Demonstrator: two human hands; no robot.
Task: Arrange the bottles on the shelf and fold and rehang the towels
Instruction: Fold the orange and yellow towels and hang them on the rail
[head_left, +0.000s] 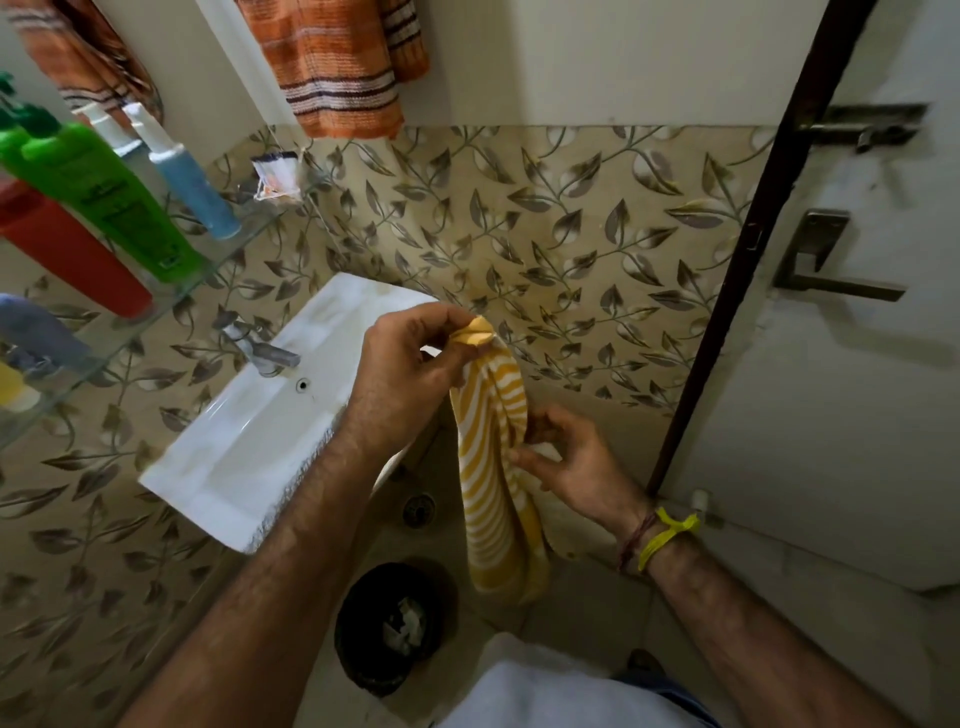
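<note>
Both your hands hold the yellow striped towel (493, 467) right of the sink (270, 415): your left hand (405, 374) pinches its top corner, your right hand (576, 467) pinches its edge lower down. Bottles (104, 202) stand on the glass shelf (208, 270) far left.

Head-worn view, steeply downward, close

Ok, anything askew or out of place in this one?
Only a crumpled sachet at the end of the glass shelf, apart from the upright bottles. The left hand and right hand hold the yellow striped towel, unfolded.
</note>
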